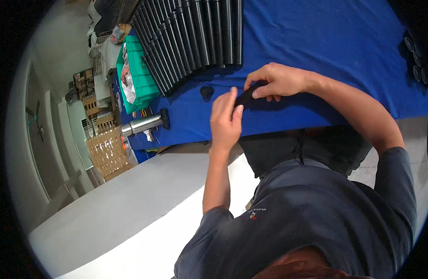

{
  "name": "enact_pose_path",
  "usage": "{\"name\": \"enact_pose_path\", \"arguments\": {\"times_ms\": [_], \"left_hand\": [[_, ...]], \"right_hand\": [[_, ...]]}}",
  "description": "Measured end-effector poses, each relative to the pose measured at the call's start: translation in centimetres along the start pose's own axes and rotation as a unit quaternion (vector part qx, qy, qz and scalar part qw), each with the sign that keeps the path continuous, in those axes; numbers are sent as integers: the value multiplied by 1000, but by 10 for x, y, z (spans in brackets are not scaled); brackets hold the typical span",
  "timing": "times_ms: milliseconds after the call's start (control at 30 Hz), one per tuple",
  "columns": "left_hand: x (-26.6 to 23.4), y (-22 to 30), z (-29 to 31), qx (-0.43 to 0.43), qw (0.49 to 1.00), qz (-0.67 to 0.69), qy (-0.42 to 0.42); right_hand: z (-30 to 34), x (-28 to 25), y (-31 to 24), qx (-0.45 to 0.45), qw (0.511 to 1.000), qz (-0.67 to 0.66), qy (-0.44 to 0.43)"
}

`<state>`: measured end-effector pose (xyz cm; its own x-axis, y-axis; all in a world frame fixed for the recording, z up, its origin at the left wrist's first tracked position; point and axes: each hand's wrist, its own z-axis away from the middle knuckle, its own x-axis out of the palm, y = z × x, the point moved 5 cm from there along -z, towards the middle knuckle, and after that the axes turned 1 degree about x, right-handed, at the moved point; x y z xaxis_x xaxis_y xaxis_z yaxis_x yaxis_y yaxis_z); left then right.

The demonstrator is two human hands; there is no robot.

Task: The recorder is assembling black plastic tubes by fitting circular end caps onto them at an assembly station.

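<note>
Near the front edge of the blue-clothed table, a short dark tube-like piece (246, 95) is held between my hands. My right hand (280, 81) has its fingers and thumb bent around the far right end. At the other end is my left hand (224, 122), its thumb and slightly blurred fingers on either side of the piece. The fingers partly cover the piece, so its exact shape is hidden. A small black round part (206, 92) lies on the cloth just left of my hands.
Rows of long black tubes (214, 32) lie beyond my hands. To the left are a green bin (142, 69) with plastic-wrapped contents and a silver cylindrical tool (144, 124) with a black end. Several black round parts (416, 58) sit at the far right on the blue cloth (311, 32).
</note>
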<state>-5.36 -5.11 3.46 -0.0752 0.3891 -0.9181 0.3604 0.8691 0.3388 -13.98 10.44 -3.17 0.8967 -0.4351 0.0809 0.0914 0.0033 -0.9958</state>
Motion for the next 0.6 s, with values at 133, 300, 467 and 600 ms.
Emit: {"name": "enact_pose_path", "arguments": {"times_ms": [133, 300, 467, 600], "left_hand": [[-21, -56, -4, -183, 975, -17, 124], [-11, -95, -4, -219, 966, -108, 79], [-16, -88, -4, -167, 975, -61, 137], [-7, -40, -22, -220, 946, 196, 134]], "right_hand": [[1, -5, 7, -41, 994, 40, 89], [-2, -4, 2, -23, 995, 50, 80], [-7, -3, 7, -49, 994, -3, 94], [1, -8, 9, -19, 993, -47, 104]]}}
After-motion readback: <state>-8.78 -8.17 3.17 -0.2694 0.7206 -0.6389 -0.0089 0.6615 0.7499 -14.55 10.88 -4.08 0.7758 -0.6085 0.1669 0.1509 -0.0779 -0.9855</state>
